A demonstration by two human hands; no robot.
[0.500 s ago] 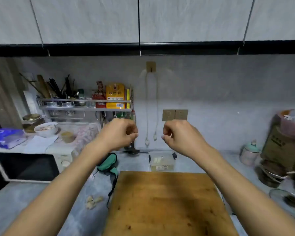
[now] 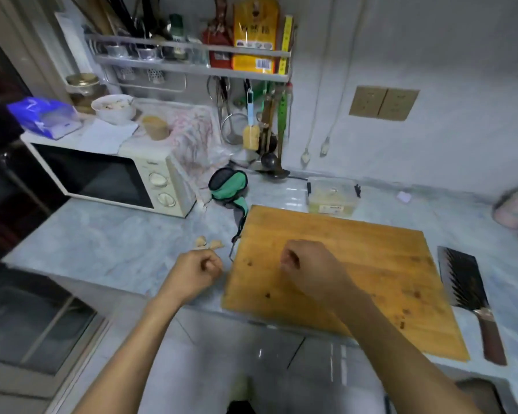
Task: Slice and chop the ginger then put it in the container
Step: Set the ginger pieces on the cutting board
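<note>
Ginger (image 2: 209,243) on bench (image 2: 102,243) at frame centre-left, just above empty fisted left hand (image 2: 196,271); right hand (image 2: 307,265) fisted empty over cutting board (image 2: 371,264).

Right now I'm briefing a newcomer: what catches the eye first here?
The big bare wooden cutting board at the counter's centre, with the right hand fisted above it. A dark cleaver lies right of the board; pale ginger pieces sit left of it, beside the curled left hand.

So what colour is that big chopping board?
The chopping board is orange-brown wood with small dark spots, seen in the head view.
</note>
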